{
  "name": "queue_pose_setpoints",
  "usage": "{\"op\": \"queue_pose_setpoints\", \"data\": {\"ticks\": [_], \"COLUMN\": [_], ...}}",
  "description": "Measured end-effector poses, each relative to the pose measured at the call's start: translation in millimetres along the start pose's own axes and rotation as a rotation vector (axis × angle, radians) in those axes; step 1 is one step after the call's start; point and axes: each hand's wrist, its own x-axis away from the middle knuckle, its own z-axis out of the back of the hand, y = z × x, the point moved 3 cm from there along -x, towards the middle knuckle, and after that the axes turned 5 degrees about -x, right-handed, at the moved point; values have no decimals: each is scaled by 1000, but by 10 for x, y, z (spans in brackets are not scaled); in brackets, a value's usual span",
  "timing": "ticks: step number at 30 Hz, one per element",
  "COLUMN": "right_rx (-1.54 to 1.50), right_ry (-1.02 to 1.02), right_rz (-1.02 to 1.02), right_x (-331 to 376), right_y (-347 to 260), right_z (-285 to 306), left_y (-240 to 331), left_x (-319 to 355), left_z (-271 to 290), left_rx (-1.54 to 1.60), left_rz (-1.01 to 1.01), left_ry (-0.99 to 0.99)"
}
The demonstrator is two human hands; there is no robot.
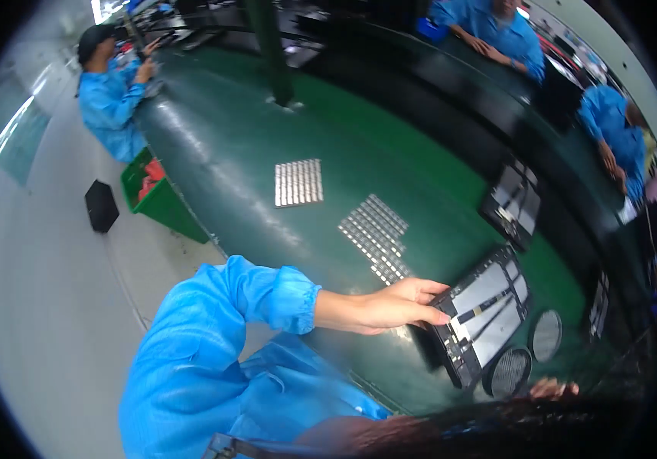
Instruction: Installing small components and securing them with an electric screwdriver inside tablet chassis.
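A green bench (229, 145) carries two sheets of small metal parts (298, 183), dark panels (485, 314) and round discs (547, 335)

Blue sleeve (213, 321), dark green table (236, 145), black-framed grey panel (485, 310), silver gridded sheets (298, 183).

Taking the flat dark device (485, 314) on the green table (221, 153) as the landmark, the left hand (389, 304) covers its near-left edge, and two round mesh discs (527, 356) crowd its lower right side. Up-left of it, two sheets of small silvery parts (336, 210) block the surface. Bare green table lies open beyond those sheets, up to the green post (271, 50).
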Motion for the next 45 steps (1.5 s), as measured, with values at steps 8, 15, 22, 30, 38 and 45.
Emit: {"op": "queue_pose_setpoints", "data": {"ticks": [8,15,22,30,38,45], "right_rx": [81,79,156,-15,146,220], "right_ry": [98,-21,78,100,68,71], "right_rz": [-51,-15,17,28,24,-40], "right_x": [52,20,43,75,15,111], "right_y": [39,6,-184,-151,-51,8], "right_z": [-111,-214,144,411,259,347], "left_y": [1112,1536,1541,782,897,427], "left_x": [-436,-1040,-1378,-1976,-2304,-1397], "left_z": [977,2559,1539,979,1506,404], "left_rx": [-57,-392,-1855,-1872,-280,-113], "left_rz": [-386,-138,-806,-774,-100,-69], "left_ry": [315,482,764,533,259,312]}}
